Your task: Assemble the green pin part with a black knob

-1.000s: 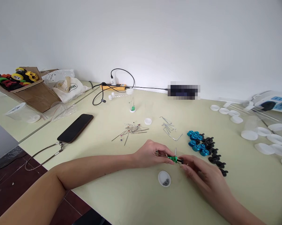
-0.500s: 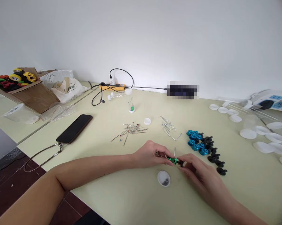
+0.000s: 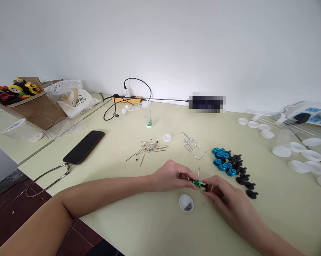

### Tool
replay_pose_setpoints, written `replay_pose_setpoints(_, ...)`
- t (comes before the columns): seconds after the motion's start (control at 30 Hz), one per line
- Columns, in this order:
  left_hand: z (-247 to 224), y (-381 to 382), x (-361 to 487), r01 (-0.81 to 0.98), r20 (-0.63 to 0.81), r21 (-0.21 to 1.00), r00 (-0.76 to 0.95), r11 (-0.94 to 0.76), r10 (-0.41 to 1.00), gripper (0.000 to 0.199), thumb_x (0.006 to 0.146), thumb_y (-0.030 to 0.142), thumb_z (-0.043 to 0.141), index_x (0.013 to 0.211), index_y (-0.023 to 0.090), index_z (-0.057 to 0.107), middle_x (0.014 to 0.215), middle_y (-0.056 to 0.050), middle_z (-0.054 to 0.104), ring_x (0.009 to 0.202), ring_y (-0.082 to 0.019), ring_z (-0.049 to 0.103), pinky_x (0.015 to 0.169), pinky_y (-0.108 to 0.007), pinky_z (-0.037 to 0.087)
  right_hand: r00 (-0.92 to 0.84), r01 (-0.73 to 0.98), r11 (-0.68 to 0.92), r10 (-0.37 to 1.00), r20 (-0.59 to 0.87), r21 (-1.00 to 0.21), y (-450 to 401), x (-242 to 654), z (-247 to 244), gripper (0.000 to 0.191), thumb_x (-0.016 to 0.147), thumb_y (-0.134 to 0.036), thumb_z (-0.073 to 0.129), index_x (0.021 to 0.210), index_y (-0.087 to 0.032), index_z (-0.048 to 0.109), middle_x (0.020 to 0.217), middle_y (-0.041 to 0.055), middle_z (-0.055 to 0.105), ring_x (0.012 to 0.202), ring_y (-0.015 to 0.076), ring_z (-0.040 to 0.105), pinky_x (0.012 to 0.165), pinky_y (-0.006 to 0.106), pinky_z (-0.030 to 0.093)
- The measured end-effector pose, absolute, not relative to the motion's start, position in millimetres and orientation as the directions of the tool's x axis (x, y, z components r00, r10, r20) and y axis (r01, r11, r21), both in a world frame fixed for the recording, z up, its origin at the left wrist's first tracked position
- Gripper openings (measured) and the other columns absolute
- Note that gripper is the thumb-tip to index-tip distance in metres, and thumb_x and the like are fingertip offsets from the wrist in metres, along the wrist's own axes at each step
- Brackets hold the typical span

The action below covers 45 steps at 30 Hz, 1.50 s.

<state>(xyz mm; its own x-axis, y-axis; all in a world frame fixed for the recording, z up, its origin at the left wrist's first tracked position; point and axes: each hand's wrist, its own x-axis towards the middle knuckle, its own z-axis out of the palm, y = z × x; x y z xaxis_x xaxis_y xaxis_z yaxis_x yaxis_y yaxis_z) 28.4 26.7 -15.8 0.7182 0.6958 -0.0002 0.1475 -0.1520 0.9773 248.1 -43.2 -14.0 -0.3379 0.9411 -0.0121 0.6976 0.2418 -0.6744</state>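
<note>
My left hand (image 3: 173, 176) pinches a small green metal part (image 3: 196, 183) near the table's front. Facing it, my right hand (image 3: 224, 195) grips a black part (image 3: 205, 187) whose stem meets the green one. A silver hex key (image 3: 198, 172) rises just behind the green part. Below my hands lies a white cap (image 3: 186, 203) with small screws in it. Blue metal caps (image 3: 222, 166) and black knob-like parts (image 3: 242, 180) are grouped to the right. Farther back lie loose hex keys (image 3: 191, 142) and thin pins (image 3: 150, 147).
A phone (image 3: 84, 147) with a strap lies left, near a cardboard box (image 3: 40, 110) of toys. A clear tube (image 3: 149, 115) with a green part stands at the back. White lids (image 3: 296, 166) and a power strip (image 3: 310, 113) are at the right.
The view has shifted very slightly. My hands keep nearly the same pose, with the green and black parts still between them.
</note>
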Motion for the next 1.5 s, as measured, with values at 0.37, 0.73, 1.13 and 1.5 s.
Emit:
replay_pose_setpoints(0.37,-16.4,26.8,28.5,0.124,0.008,0.982,0.724,-0.141,0.69,0.042,0.071,0.043,0.07,0.096,0.009,0.071,0.086,-0.009,0.069,0.073,-0.007,0.062,0.068,-0.015,0.049,-0.315,0.729,0.188,0.946,-0.079,-0.658,-41.6,245.7,-14.6,0.034,0.093,-0.048,0.036,0.099,-0.021,0.056,0.074,-0.0008,0.054,0.062,0.0043,0.045,0.059,0.018,0.033)
replay_pose_setpoints(0.73,-9.4,27.1,28.2,0.116,-0.049,0.992,0.714,-0.049,0.699,0.043,0.066,0.041,0.074,0.095,0.009,0.07,0.088,-0.01,0.069,0.077,-0.009,0.064,0.072,-0.018,0.051,-0.305,0.745,0.106,0.932,-0.194,-0.658,-41.4,245.5,-9.7,0.042,0.093,-0.054,0.031,0.09,-0.017,0.051,0.074,0.0002,0.051,0.065,0.0054,0.042,0.061,0.02,0.03)
replay_pose_setpoints(1.13,-15.3,29.7,29.3,0.062,-0.155,0.985,0.721,0.16,0.676,0.041,0.061,0.036,0.078,0.088,0.008,0.066,0.094,-0.011,0.068,0.088,-0.015,0.067,0.086,-0.029,0.056,-0.275,0.733,0.087,0.945,-0.177,-0.674,-41.2,245.9,-9.0,0.041,0.092,-0.054,0.034,0.099,-0.02,0.054,0.071,0.0004,0.051,0.063,0.0063,0.044,0.06,0.019,0.032)
replay_pose_setpoints(1.5,-15.2,29.2,28.9,0.037,-0.168,0.978,0.729,0.206,0.663,0.04,0.058,0.032,0.081,0.087,0.008,0.068,0.092,-0.009,0.069,0.085,-0.012,0.067,0.084,-0.023,0.056,-0.304,0.731,0.116,0.938,-0.168,-0.672,-41.5,246.7,-11.9,0.038,0.093,-0.051,0.033,0.095,-0.019,0.054,0.076,0.0003,0.053,0.066,0.0062,0.045,0.063,0.019,0.033)
